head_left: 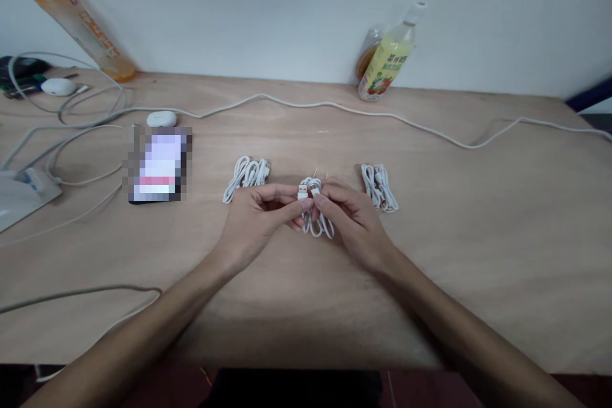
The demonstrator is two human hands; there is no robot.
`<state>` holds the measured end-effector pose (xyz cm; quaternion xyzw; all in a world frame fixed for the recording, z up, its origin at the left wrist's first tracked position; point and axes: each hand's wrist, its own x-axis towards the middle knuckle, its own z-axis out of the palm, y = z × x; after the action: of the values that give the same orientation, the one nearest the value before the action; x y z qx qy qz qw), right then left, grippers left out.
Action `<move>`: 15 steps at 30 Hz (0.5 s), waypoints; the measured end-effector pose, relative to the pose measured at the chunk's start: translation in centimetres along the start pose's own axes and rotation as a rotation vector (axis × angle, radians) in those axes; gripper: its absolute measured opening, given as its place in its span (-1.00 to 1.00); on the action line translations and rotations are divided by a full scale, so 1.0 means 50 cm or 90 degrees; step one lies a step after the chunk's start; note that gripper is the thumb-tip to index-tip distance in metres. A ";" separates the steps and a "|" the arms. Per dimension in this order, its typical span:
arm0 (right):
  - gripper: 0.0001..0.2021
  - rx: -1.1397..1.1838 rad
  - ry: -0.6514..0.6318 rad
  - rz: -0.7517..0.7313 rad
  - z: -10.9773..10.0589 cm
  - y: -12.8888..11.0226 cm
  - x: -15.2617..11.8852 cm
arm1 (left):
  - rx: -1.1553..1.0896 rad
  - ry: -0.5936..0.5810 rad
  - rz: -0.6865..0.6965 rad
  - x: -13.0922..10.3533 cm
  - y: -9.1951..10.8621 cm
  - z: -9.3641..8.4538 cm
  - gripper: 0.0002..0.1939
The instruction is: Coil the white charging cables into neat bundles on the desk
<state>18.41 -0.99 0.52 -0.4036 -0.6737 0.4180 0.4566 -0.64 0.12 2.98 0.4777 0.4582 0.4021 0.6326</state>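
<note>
Both my hands meet over the middle of the table around a white USB cable (319, 227) folded into a bundle. My left hand (261, 213) pinches it near a USB plug (303, 190), whose metal end points away from me. My right hand (352, 215) grips beside a second plug (314, 188), close against the first. The cable's loops hang below my fingertips. To the left, partly behind my left hand, lies a bundle of white cables (246, 173). Another bundle of white cables (380, 187) rests just right of my right hand.
A phone (160, 162) with a blurred screen and a white earbud case (161, 119) lie left. A long white cord (329, 104) crosses the wooden table (478, 236). An orange drink bottle (76, 25) and a yellow-green bottle (388, 60) stand by the wall.
</note>
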 end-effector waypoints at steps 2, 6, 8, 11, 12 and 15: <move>-0.61 -0.005 0.001 0.003 0.000 0.000 0.000 | 0.018 0.004 0.002 0.001 -0.003 -0.001 -0.82; -0.62 -0.011 0.004 -0.004 -0.001 0.000 0.000 | 0.043 0.001 0.005 0.002 -0.008 -0.003 -0.78; -0.63 -0.011 0.000 -0.005 -0.001 0.001 0.001 | 0.043 0.002 0.005 0.002 -0.009 -0.003 -0.77; -0.65 -0.010 -0.001 -0.007 0.000 0.001 0.001 | 0.041 0.000 0.006 0.002 -0.008 -0.002 -0.77; -0.65 -0.009 0.001 -0.009 0.000 0.002 0.001 | 0.041 -0.001 0.006 0.002 -0.008 -0.001 -0.77; -0.64 -0.014 0.003 -0.011 -0.001 0.003 0.001 | 0.036 -0.004 0.004 0.002 -0.006 -0.001 -0.80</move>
<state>18.48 -0.90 0.42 -0.4035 -0.6806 0.4054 0.4578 -0.63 0.15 2.66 0.4981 0.4660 0.3894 0.6189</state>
